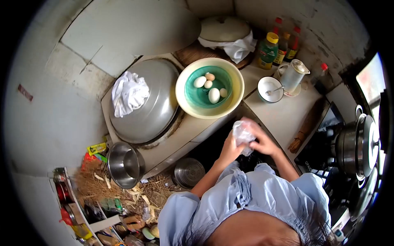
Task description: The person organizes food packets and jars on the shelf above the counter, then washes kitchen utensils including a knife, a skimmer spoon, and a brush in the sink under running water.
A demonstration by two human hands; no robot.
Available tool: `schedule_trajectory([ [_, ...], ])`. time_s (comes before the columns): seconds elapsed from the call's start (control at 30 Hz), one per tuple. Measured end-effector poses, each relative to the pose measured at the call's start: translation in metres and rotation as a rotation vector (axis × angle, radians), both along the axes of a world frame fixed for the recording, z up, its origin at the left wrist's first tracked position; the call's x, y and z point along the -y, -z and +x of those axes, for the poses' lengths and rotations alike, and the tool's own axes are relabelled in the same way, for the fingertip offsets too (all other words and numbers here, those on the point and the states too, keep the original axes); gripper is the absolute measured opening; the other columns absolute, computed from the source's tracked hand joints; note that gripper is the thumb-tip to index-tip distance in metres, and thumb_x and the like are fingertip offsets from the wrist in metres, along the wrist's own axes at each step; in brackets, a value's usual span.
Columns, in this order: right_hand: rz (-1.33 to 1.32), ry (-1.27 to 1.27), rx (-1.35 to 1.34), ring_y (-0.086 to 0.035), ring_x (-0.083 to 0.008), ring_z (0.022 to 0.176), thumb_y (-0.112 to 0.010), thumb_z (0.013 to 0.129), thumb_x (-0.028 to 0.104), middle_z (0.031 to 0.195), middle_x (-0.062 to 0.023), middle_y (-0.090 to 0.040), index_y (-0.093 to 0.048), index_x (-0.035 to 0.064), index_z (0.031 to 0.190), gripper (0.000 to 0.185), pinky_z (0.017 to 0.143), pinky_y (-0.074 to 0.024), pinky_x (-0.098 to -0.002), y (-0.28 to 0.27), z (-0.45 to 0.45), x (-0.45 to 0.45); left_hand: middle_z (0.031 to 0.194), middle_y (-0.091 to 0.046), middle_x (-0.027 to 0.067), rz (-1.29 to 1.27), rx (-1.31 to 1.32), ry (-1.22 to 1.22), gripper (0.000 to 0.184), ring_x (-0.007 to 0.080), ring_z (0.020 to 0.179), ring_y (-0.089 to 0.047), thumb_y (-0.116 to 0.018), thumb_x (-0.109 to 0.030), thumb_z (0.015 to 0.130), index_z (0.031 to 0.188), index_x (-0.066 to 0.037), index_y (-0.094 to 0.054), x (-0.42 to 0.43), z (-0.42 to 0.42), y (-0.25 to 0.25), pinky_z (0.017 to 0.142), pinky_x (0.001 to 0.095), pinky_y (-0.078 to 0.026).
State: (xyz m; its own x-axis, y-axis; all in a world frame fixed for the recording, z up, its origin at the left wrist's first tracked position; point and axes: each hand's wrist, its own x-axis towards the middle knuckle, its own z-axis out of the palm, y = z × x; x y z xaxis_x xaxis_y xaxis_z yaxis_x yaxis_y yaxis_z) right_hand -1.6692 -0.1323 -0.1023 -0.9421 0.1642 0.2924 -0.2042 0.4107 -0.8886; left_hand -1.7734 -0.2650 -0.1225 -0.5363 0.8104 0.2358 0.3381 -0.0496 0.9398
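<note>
A crumpled clear plastic bag is between my two hands, in front of my chest. My left hand has its fingers wrapped round the bag's near side. My right hand is at the bag's other side, its fingers partly smeared by motion. Just beyond them on the counter stands a yellow-rimmed basin with a green inside. Several eggs lie in it, among them a large white egg and a brown egg.
Left of the basin, a large metal lid bears a white cloth. To the right are a bowl with a spoon, a metal jug, bottles and a steel pot. A steel basin sits lower left.
</note>
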Motion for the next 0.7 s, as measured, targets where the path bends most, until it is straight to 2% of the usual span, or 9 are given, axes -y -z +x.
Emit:
schedule_trajectory([
  [0.03,-0.135,0.016,0.049,-0.028,-0.0272,0.121,-0.055,0.078,0.033,0.131,-0.0155,-0.030,-0.034,0.0044,0.126,0.060,0.099,-0.0214,-0.0379,0.002,-0.008,0.016,0.101,-0.050,0.0218,-0.137,0.011,0.036,0.046,0.0372,0.090,-0.052,-0.060,-0.009,0.071,0.111,0.001,-0.041,0.005,-0.001,0.006,0.075,0.0379,-0.043],
  [0.2,-0.501,0.203,0.220,-0.047,-0.0159,0.099,-0.052,0.083,0.024,0.107,-0.0084,-0.051,-0.043,0.0018,0.116,0.041,0.086,-0.0359,-0.0284,0.021,-0.020,0.054,0.105,-0.043,0.0236,-0.052,-0.031,-0.056,0.049,0.0406,0.092,-0.047,-0.056,-0.012,0.075,0.116,0.000,-0.033,0.030,0.008,0.000,0.077,0.0399,-0.041],
  [0.23,-0.560,0.256,0.179,-0.048,-0.0103,0.088,-0.048,0.086,0.021,0.095,-0.0034,-0.054,-0.046,0.0013,0.111,0.032,0.080,-0.0393,-0.0250,0.025,-0.024,0.062,0.110,-0.041,0.0220,-0.056,-0.005,-0.040,0.050,0.0365,0.097,-0.047,-0.056,-0.010,0.076,0.118,0.000,-0.032,0.036,0.008,0.002,0.080,0.0374,-0.040],
  [0.4,-0.765,0.406,0.152,-0.051,-0.0087,0.081,-0.045,0.088,0.018,0.090,-0.0034,-0.055,-0.048,0.0003,0.106,0.026,0.073,-0.0424,-0.0230,0.049,-0.030,0.076,0.125,-0.033,0.0184,-0.062,-0.076,0.020,0.061,0.0283,0.106,-0.045,-0.055,-0.011,0.079,0.129,0.000,-0.022,0.066,0.005,-0.003,0.086,0.0333,-0.037],
  [0.47,-1.042,0.485,0.051,-0.054,-0.0126,0.083,-0.044,0.088,0.019,0.094,-0.0065,-0.056,-0.048,0.0004,0.108,0.027,0.074,-0.0452,-0.0261,0.052,-0.029,0.071,0.131,-0.028,0.0164,-0.031,0.492,0.173,0.070,0.0238,0.108,-0.044,-0.054,-0.014,0.081,0.134,-0.002,-0.010,0.080,-0.001,-0.029,0.087,0.0326,-0.036],
  [0.53,-1.245,0.373,-0.130,-0.056,-0.0233,0.090,-0.044,0.086,0.026,0.103,-0.0131,-0.055,-0.046,0.0021,0.110,0.035,0.078,-0.0471,-0.0365,0.051,-0.022,0.063,0.139,-0.013,0.0149,0.042,0.502,0.250,0.072,0.0226,0.115,-0.039,-0.049,-0.028,0.086,0.134,-0.004,-0.001,0.094,-0.020,-0.042,0.086,0.0298,-0.037],
  [0.6,-1.535,0.315,-0.086,-0.056,-0.0249,0.089,-0.044,0.084,0.029,0.103,-0.0133,-0.055,-0.047,0.0021,0.110,0.037,0.077,-0.0475,-0.0377,0.037,-0.015,0.056,0.140,-0.008,0.0143,0.082,0.617,0.177,0.084,0.0267,0.124,-0.026,-0.020,-0.066,0.079,0.135,-0.008,0.001,0.104,-0.036,-0.055,0.098,0.0404,-0.019],
  [0.63,-1.609,0.287,-0.126,-0.057,-0.0254,0.088,-0.045,0.084,0.029,0.102,-0.0133,-0.055,-0.047,0.0021,0.110,0.038,0.076,-0.0478,-0.0377,0.029,-0.007,0.055,0.141,-0.007,0.0123,0.264,0.781,0.225,0.081,0.0277,0.128,-0.015,-0.011,-0.070,0.076,0.136,-0.017,0.002,0.105,-0.041,-0.073,0.101,0.0444,-0.009],
  [0.7,-1.684,0.235,-0.213,-0.057,-0.0235,0.084,-0.047,0.083,0.026,0.098,-0.0125,-0.056,-0.049,0.0014,0.106,0.033,0.071,-0.0493,-0.0348,0.009,0.010,0.061,0.141,0.004,0.0092,0.764,1.323,0.434,0.065,0.0250,0.130,0.003,-0.012,-0.062,0.081,0.135,-0.028,0.001,0.103,-0.041,-0.110,0.103,0.0438,-0.004],
])
